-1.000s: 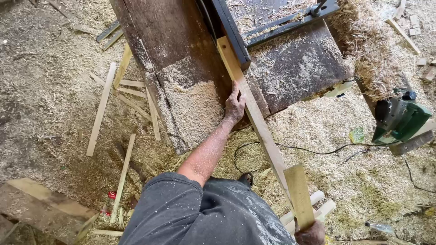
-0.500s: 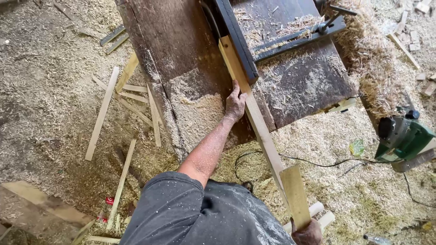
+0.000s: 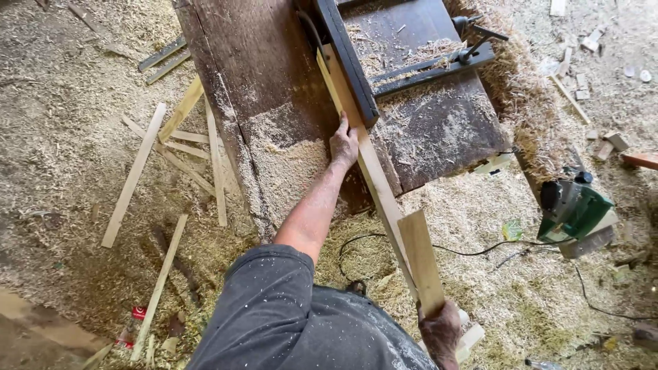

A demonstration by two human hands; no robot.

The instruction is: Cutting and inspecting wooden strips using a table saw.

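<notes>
- Work piece: long pale wooden board (image 3: pixel 373 179), lying lengthwise on the dark worn surface (image 3: pixel 260 82), its far end pressed against the black metal fence (image 3: pixel 348 58) of the bench saw. The near end overhangs the surface edge and runs back toward the person.
- Left hand (image 3: pixel 343 145): flat on the board's left edge just before the fence, fingers extended, palm down. Pressing, not wrapping around it.
- Right hand (image 3: pixel 440 330): closed around the lower end of a short flat wooden offcut (image 3: pixel 421 260), held upright-tilted just beside the board's near end. Whether offcut and board touch, cannot tell.
- Handling judgement: board looks stiff, dry and light for its length; narrow, so it may flex or tip where it overhangs. Surfaces dusted with sawdust (image 3: pixel 291 161), hence probably slippery under a flat palm. Best hold appears to be from the side edges, one hand mid-length, one at the near end.
- Board relative to hands: it runs between the two, left hand on it well forward, right hand at its tail.
- Surroundings: thin wooden strips (image 3: pixel 171 154) scattered on the shaving-covered floor to the left; green power tool (image 3: pixel 572 212) with black cord to the right, well apart from both hands.
</notes>
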